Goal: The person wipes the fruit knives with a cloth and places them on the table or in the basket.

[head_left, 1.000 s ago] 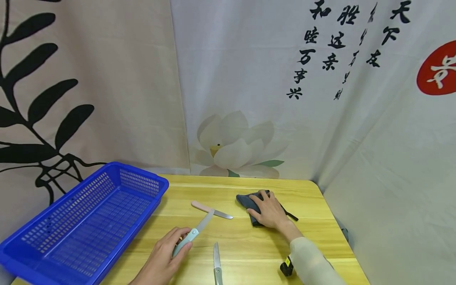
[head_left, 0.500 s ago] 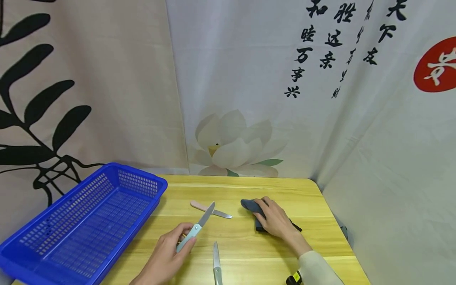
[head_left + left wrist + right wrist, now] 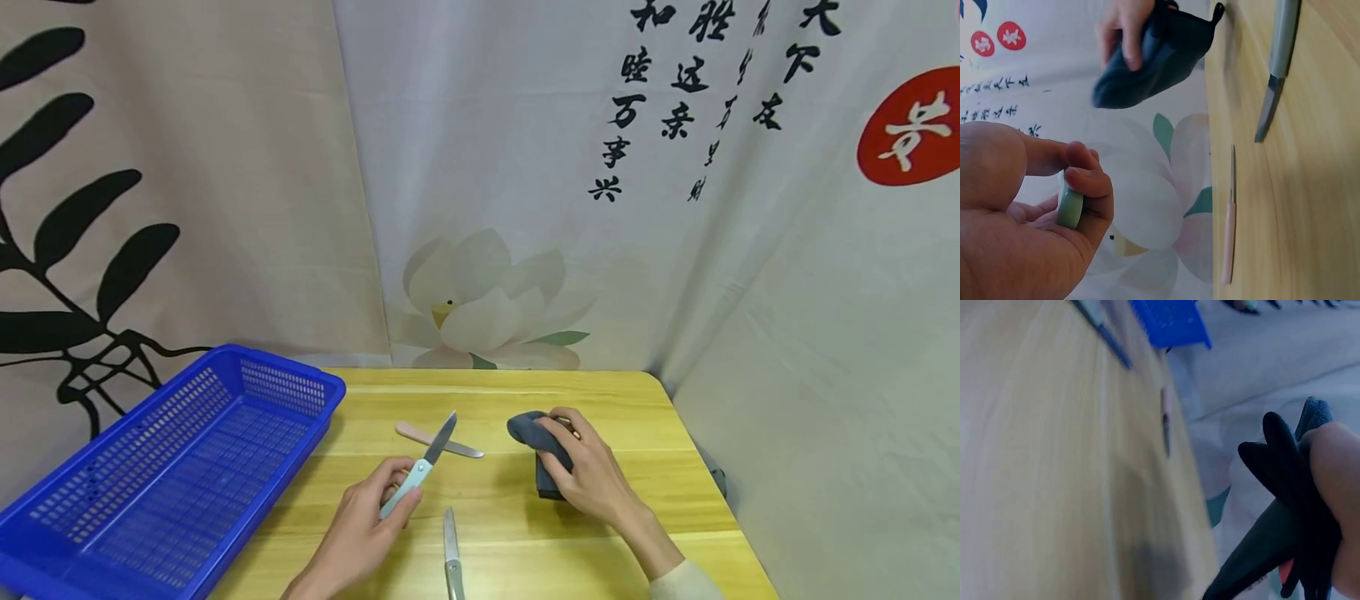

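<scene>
My left hand holds a small knife by its pale blue handle, blade pointing up and away. In the left wrist view the butt of the knife handle shows between curled fingers. My right hand grips a dark blue-grey cloth item with black edging. Seen from the left wrist, the cloth item has a small black loop and hangs beside the tabletop. Much of it is hidden behind the fingers in the head view. The right wrist view shows its black straps bunched under the fingers.
A pink-handled knife lies on the wooden table beyond the left hand. Nearer the front lies another knife with a grey-green handle. To the left stands a blue plastic basket. A printed curtain hangs behind the table.
My right hand has closed round the cloth item, which it earlier covered flat on the table, and raised it. The left hand has moved slightly forward with its knife, now tipped more upright.
</scene>
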The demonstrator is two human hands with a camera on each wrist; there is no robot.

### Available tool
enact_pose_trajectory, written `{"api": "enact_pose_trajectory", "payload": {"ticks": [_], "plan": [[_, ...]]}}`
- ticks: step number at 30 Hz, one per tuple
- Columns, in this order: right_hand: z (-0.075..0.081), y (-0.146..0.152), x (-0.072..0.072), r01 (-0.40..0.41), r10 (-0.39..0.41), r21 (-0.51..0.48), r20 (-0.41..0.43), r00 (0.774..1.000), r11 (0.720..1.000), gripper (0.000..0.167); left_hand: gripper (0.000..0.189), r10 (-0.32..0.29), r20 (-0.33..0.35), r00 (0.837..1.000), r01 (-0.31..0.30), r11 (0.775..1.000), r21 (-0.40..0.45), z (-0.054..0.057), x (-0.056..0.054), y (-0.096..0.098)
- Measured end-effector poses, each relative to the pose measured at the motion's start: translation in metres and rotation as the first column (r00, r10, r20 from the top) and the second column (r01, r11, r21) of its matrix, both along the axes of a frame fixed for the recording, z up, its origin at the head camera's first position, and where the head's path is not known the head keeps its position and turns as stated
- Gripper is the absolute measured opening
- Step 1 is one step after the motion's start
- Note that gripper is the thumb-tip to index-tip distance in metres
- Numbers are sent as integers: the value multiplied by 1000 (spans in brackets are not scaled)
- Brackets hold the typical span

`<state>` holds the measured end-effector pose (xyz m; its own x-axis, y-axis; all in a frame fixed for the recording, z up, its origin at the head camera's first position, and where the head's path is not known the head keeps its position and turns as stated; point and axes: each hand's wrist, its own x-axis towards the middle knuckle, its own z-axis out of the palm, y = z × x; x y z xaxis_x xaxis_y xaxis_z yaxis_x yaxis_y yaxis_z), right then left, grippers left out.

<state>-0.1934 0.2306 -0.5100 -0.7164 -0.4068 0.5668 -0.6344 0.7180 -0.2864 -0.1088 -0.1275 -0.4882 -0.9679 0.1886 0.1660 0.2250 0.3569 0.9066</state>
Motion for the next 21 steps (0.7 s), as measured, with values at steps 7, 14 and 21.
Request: {"api": "enact_pose_trajectory", "payload": {"ticks": [7,14,21], "plan": [[31,-22,20,-127,119,-54,-131,984,990,55,30,19,29,999,-19,1000,6,6,-3,9],[45,-46,33,-185,184,27,-316,931,982,40,30,-8,33,999,9,999,-38,10,-4,15],[39,-70,45,-146,204,169,-409,890,975,43,30,-67,9,998,67,996,-58,14,-2,19]]}}
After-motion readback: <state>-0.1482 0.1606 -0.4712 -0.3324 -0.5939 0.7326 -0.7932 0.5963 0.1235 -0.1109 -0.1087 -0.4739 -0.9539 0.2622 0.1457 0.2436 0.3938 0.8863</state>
